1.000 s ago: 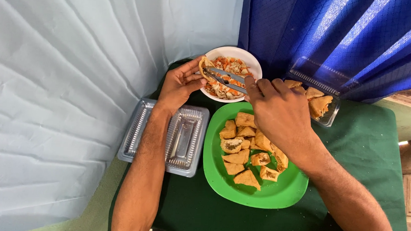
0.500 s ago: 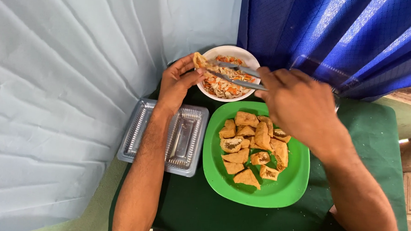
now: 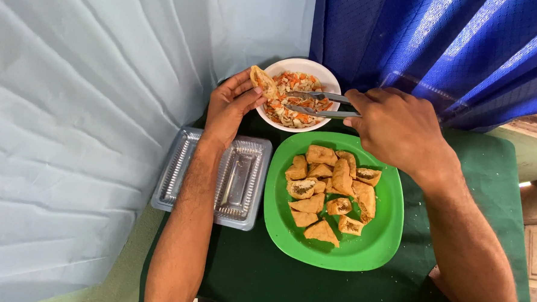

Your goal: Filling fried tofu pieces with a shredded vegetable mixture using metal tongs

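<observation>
The left hand (image 3: 231, 107) holds a fried pastry pocket (image 3: 262, 81) pinched between thumb and fingertips, its grip closed on the pocket's lower edge. The pocket is tilted, its open side toward the white bowl (image 3: 272, 69), and it sits right at the bowl's left rim. The right hand (image 3: 399, 129) has its grip closed around the handles of a pair of metal tongs (image 3: 316, 103), which lie nearly level and reach leftward over the bowl. The tong tips rest in the shredded filling (image 3: 295, 89), a mix of pale and orange strips, just beside the pocket; whether they have any filling pinched between them is hard to tell.

Just in front of the bowl stands a green plate (image 3: 385, 234) piled with more fried pockets (image 3: 330, 193), some cut open and showing a dark stuffing. Left of the plate, under the left forearm, lies a clear plastic tray (image 3: 243, 186), empty as far as can be seen. Everything rests on a tabletop covered by a dark green cloth (image 3: 484, 178). A pale blue sheet (image 3: 70, 130) hangs on the left and a bright blue patterned curtain (image 3: 436, 43) at the upper right.

The tong handles are hidden inside the right hand, and the forearm covers part of the tray. The tabletop's near edge is cut off.
</observation>
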